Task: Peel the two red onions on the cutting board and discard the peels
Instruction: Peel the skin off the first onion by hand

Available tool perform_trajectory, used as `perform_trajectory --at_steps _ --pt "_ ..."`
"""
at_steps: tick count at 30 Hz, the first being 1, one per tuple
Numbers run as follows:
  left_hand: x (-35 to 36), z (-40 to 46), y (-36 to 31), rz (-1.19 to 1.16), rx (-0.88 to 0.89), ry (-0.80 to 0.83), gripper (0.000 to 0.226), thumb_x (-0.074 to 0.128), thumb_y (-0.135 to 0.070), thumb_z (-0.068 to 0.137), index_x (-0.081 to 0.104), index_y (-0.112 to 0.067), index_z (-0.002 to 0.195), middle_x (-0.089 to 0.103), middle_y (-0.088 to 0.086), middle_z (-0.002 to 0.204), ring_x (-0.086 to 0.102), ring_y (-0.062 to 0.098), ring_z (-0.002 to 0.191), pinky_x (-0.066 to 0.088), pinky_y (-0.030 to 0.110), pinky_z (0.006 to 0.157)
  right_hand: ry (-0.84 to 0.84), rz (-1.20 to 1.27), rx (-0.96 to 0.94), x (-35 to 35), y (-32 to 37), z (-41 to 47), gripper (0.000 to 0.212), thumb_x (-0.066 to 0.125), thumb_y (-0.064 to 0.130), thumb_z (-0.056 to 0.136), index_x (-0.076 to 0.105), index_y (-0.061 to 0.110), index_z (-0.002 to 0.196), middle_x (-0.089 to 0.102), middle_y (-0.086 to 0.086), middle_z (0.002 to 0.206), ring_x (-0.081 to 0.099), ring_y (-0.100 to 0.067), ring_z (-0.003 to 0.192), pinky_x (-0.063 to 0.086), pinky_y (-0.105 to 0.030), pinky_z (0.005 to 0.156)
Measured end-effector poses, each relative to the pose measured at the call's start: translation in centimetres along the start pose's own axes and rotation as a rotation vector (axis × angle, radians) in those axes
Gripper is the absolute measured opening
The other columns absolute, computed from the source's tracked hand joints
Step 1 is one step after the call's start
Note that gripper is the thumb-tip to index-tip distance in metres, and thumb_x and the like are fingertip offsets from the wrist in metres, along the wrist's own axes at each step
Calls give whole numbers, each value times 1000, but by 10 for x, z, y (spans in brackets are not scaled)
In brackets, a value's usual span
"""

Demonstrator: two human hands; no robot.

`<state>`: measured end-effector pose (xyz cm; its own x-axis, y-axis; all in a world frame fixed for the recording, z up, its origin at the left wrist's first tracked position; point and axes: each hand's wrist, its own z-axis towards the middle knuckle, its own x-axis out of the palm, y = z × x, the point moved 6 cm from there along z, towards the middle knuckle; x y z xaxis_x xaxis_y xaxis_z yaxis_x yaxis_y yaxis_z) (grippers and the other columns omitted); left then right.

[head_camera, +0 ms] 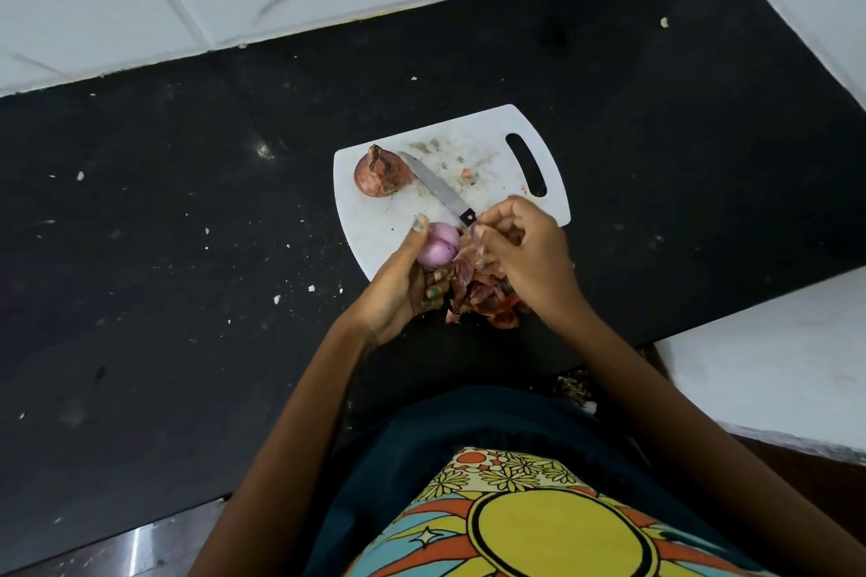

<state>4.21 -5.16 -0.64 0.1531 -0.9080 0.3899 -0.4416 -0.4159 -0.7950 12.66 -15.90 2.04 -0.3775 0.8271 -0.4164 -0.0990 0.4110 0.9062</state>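
Onion one (438, 245) sits gripped in the left hand (398, 290) — the right hand (525, 258) pinches loose peels (478, 295). Peels may scatter off the cutting board (389, 220) — the pile overhangs its edge.

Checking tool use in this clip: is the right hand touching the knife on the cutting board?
Cannot tell. In the head view the right hand pinches peel right beside the knife handle, hiding any contact or gap.
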Motion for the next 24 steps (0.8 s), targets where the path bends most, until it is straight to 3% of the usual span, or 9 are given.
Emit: perform_trajectory --at_steps 2,3,4,7,11,13,19,22,24 --pt "-1 0 -1 -54 -14 12 75 -1 -57 97 41 -7 134 61 15 66 69 7 61 56 15 59 67 -209 -73 6 -4 -1 8 61 12 91 68 8 91 62 -2 84 57 -8 75 42 -20 67" --pt "-2 0 -1 -90 -27 1 78 -2 -58 97 41 -7 137 66 16 75 71 13 65 41 16 81 100 -310 -86 9 -7 -2 11 60 12 92 69 7 94 58 -3 88 54 -11 79 37 -18 67" --pt "-3 0 0 -111 -38 -15 77 -1 -58 98 41 -9 139 70 9 73 71 14 65 43 11 56 116 -371 -87 10 -8 -2 12 59 12 92 69 7 96 53 -3 92 52 -11 81 33 -15 67" --pt "-9 2 4 -133 -56 -60 63 7 -44 101 43 -9 140 69 5 99 67 13 73 51 21 57 71 -287 -73 2 0 -3 11 65 3 85 68 11 93 55 -2 96 51 3 75 37 -3 70" --pt "-9 2 4 -81 -56 -78 50 13 -29 100 49 -9 127 67 -1 81 60 10 63 46 16 51 174 -1 -20 -1 15 -1 18 66 3 84 67 12 99 66 0 93 58 2 77 47 -10 72" --pt "-10 3 4 -24 -53 -97 46 17 -29 101 52 -12 125 67 3 91 62 15 75 50 19 57 241 19 -42 2 21 -1 21 68 9 84 68 17 104 64 -1 98 60 -8 81 50 -17 76" --pt "-13 4 0 150 1 -173 42 41 -47 95 63 -15 112 68 5 114 66 20 104 51 37 92 199 -67 -128 4 22 0 23 76 17 79 71 17 102 60 6 98 61 -4 83 50 -15 78" --pt "-13 4 -4 211 63 -180 23 48 -36 98 60 -21 111 66 -5 102 60 25 83 50 41 93 160 -69 -149 4 21 0 16 76 13 78 72 15 94 62 4 94 62 -5 81 49 -13 73" --pt "-13 4 -6 244 107 -183 19 50 -27 98 60 -20 113 67 -12 91 63 14 69 57 21 74 143 -46 -154 2 21 -1 11 76 11 78 72 12 89 62 5 89 59 -2 77 45 -9 71"
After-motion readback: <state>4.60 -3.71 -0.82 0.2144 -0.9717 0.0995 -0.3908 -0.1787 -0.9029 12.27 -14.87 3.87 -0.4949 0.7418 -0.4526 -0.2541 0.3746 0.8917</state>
